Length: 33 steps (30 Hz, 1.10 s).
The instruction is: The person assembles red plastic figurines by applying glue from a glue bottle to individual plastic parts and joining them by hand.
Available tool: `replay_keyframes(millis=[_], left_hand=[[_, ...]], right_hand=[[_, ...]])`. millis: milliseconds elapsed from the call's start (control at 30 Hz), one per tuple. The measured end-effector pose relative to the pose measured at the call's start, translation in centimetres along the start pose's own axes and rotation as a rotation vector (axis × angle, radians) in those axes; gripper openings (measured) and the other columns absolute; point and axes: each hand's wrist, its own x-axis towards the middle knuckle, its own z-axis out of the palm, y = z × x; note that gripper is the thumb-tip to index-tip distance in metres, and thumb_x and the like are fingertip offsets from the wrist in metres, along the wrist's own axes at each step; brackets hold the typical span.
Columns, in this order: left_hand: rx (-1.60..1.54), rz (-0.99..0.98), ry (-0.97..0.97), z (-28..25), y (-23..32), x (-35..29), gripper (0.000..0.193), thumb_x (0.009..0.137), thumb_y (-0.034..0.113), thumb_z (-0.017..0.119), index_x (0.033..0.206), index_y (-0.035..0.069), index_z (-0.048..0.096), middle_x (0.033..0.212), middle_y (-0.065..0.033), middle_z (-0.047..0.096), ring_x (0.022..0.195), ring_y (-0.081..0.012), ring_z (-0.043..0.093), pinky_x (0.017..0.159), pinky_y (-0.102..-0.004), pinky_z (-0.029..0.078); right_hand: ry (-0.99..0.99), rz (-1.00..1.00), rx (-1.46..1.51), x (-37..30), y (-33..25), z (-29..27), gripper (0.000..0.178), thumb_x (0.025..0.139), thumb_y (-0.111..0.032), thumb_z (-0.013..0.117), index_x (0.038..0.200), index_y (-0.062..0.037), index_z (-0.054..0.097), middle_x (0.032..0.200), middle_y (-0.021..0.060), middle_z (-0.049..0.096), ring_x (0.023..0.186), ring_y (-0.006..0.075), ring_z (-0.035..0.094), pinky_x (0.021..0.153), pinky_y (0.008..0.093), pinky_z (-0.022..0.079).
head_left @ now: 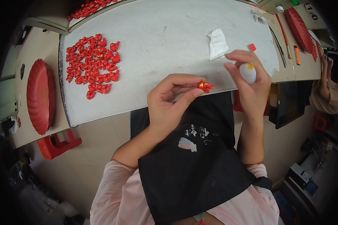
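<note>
Between the thumb and fingertips of my left hand (169,99) is a small glossy red figurine (205,86) with a gold patch, held just over the table's near edge. My right hand (249,77) is raised to the right of it, its fingers curled around a small white bottle (248,73) with a yellow spot. The thumb and forefinger of that hand come close together; whether anything thin is between them I cannot tell. Just beyond these fingers lies a crumpled white tissue (218,44). On the table's left side rests a cluster of similar red figurines (92,62).
The table (150,48) has a pale covering. A small red square (252,47), a long brush (284,35) and an orange tube (296,55) lie to the right. Red fluted trays (41,97) flank both sides. Below the left side stands a red stool (59,144). Another person (326,86) is at far right.
</note>
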Motion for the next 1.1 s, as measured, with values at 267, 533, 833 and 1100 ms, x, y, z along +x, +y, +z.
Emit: replay_keyframes(millis=[267,533,833,1100], left_hand=[[-0.049,-0.073,0.026,-0.4,0.2,0.2,0.018,0.077,-0.009,0.054,0.094,-0.005,0.057,0.093,-0.0112,0.059,0.085,-0.0143,0.057,0.077,-0.0249,0.046],[-0.101,-0.116,0.042,-0.3,0.0,0.1,0.020,0.077,-0.008,0.055,0.096,-0.006,0.056,0.093,-0.0101,0.059,0.085,-0.0134,0.057,0.078,-0.0234,0.046],[-0.129,-0.236,-0.019,-0.5,0.4,0.5,0.020,0.077,-0.006,0.056,0.097,-0.005,0.055,0.091,-0.0104,0.060,0.086,-0.0135,0.058,0.077,-0.0231,0.047],[-0.103,-0.145,0.027,-0.5,0.4,0.7,0.024,0.076,-0.006,0.056,0.099,-0.005,0.051,0.094,-0.0159,0.059,0.086,-0.0185,0.059,0.079,-0.0277,0.047]], right_hand=[[-0.161,-0.049,-0.295,1.7,3.2,0.1,0.018,0.064,0.003,0.063,0.082,0.0005,0.059,0.076,0.0075,0.056,0.067,0.0165,0.055,0.063,0.0245,0.043],[-0.321,-0.252,0.050,-0.2,-1.5,-0.2,0.027,0.055,0.003,0.064,0.081,-0.0035,0.063,0.071,0.0055,0.051,0.061,0.0144,0.053,0.051,0.0223,0.041],[-0.442,-0.466,-0.174,0.9,-0.8,-1.7,0.028,0.055,0.002,0.064,0.082,-0.0049,0.063,0.070,0.0049,0.049,0.059,0.0160,0.051,0.050,0.0244,0.041],[-0.073,-0.080,-0.103,0.3,-0.5,-1.6,0.021,0.064,0.003,0.066,0.084,-0.0032,0.063,0.075,0.0049,0.054,0.068,0.0127,0.051,0.059,0.0215,0.040]])
